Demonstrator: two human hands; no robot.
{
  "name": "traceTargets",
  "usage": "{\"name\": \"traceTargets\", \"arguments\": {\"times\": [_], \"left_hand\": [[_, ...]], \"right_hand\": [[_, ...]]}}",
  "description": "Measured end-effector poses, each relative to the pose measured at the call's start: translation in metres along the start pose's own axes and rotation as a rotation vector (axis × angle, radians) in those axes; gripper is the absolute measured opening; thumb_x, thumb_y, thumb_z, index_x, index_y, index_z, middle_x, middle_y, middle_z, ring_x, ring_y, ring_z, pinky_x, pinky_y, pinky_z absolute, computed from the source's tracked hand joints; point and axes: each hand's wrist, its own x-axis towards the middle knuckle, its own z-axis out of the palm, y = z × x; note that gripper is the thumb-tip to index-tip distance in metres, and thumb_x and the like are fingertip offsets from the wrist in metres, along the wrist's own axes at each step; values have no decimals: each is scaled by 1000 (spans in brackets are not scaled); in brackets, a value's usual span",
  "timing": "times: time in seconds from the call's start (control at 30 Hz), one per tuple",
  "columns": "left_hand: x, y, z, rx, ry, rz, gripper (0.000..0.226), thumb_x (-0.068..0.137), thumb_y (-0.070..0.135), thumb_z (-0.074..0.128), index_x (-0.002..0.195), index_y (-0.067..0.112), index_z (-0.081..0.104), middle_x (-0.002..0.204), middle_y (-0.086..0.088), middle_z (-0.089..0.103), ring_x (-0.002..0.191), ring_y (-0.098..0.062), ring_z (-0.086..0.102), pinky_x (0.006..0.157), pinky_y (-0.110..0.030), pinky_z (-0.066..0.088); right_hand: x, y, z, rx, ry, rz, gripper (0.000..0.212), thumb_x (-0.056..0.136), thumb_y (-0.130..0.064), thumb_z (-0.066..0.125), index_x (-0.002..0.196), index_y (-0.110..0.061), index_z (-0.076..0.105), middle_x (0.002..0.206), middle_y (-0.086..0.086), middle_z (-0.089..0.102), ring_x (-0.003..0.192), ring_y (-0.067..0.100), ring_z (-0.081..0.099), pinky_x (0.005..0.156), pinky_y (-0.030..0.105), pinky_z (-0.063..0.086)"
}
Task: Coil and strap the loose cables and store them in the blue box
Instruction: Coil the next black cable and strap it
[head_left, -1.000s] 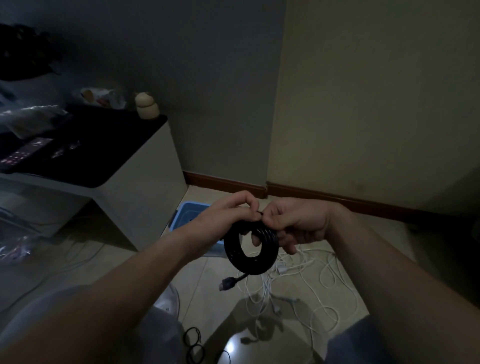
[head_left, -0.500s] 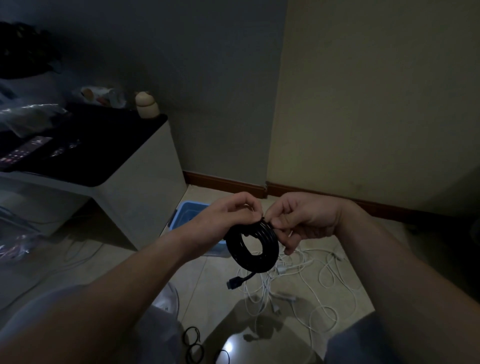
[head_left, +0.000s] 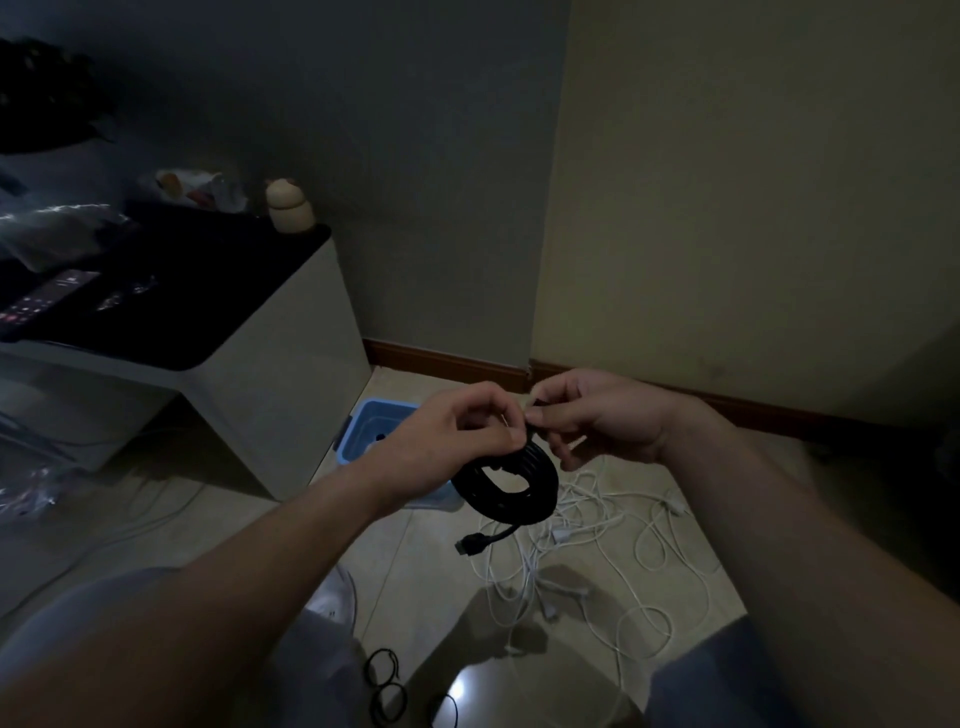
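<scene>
A coiled black cable (head_left: 524, 501) hangs in the air between my hands, its plug (head_left: 469, 546) dangling below. My left hand (head_left: 452, 441) grips the coil's top with curled fingers. My right hand (head_left: 597, 421) pinches a thin dark strap at the coil's top, right beside my left thumb. The blue box (head_left: 376, 428) sits on the floor behind my left hand, partly hidden by it. Loose white cables (head_left: 597, 545) lie tangled on the tiles below the coil.
A white cabinet (head_left: 280, 374) with a dark top stands to the left of the box, holding remotes and small items. Small black ring ties (head_left: 387, 686) lie on the floor near my knees. Walls meet in a corner behind.
The coil has tilted flatter and its plug swung slightly. My right hand has opened out a little and now pinches the strap at the coil's top.
</scene>
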Motion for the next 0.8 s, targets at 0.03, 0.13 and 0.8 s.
{"name": "traceTargets", "arguments": {"times": [0.03,0.13,0.8], "left_hand": [[0,0,0,7,0,0,2,87,25,69,86,26,68,77,1,66,76,-6,65,68,-13,47],[2,-2,2,30,9,-7,9,91,16,70,86,23,67,74,-1,67,73,-7,65,67,-13,48],[12,-19,-8,64,79,-125,7,94,23,68,91,18,64,58,12,59,58,0,57,57,-12,44]], "right_hand": [[0,0,1,8,17,-9,11,77,-30,75,75,-22,68,68,-1,63,64,9,65,57,25,55],[1,2,4,38,48,-6,7,77,-30,75,73,-24,73,77,-4,72,73,11,72,57,23,57],[-4,1,23,-161,327,-177,18,98,-12,63,84,-14,74,78,3,76,77,14,75,59,24,55]]}}
